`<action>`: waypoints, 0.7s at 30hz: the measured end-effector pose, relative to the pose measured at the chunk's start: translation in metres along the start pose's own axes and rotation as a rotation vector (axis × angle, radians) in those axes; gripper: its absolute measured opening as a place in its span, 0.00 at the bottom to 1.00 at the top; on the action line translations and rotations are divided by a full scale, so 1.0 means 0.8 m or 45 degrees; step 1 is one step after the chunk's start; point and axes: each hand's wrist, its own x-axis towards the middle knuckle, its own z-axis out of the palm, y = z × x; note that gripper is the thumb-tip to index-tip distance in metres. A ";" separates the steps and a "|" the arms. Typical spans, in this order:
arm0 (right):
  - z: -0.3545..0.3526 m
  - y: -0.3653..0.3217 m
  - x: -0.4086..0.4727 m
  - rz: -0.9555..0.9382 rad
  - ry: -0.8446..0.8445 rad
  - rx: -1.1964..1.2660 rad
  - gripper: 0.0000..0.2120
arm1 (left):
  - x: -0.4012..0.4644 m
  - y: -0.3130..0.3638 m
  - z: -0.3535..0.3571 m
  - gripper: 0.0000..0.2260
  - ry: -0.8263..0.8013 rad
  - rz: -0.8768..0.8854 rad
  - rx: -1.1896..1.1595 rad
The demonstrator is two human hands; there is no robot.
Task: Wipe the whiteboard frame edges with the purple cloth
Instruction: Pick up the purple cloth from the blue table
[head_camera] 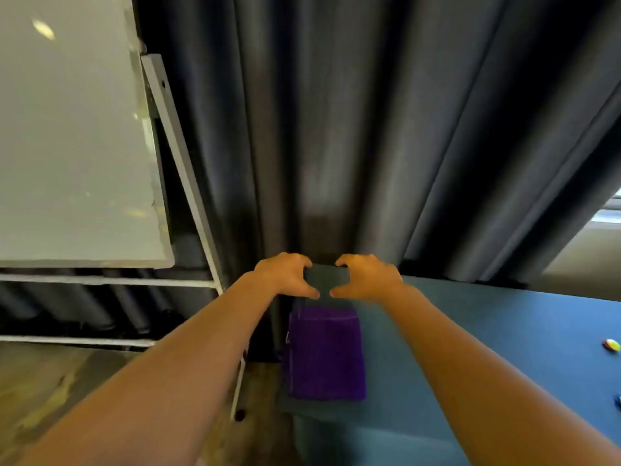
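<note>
We see the purple cloth [325, 353] lying flat and folded on a grey cloth [324, 280] at the near left corner of a blue table [487, 348], just below both hands and touching neither. Our left hand [285, 275] and right hand [366, 277] are stretched forward side by side, their fingers curled toward one another; each pinches the far part of the grey cloth between thumb and fingertips, the thumbs on the near side and the other fingers on the far side, so that a dark grey strip shows in the gap between the two hands. The grey cloth runs on under the purple one and shows again as a dark border along its near edge. The picture is blurred, so we cannot tell how the grey cloth is folded. To the left, well apart from the cloths, stands the whiteboard [74, 136], tilted in this view, with a pale frame [161, 183] along its right and lower edges and white stand bars [100, 280] beneath it. Dark pleated curtains [353, 129] hang behind the board and the table. At the far right of the table lie small coloured objects [611, 345], too blurred to identify. A wooden floor [50, 381] shows at lower left.
</note>
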 end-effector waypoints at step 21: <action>0.247 0.064 0.045 -0.039 -0.336 -0.188 0.36 | 0.071 -0.061 0.242 0.31 -0.109 -0.112 0.017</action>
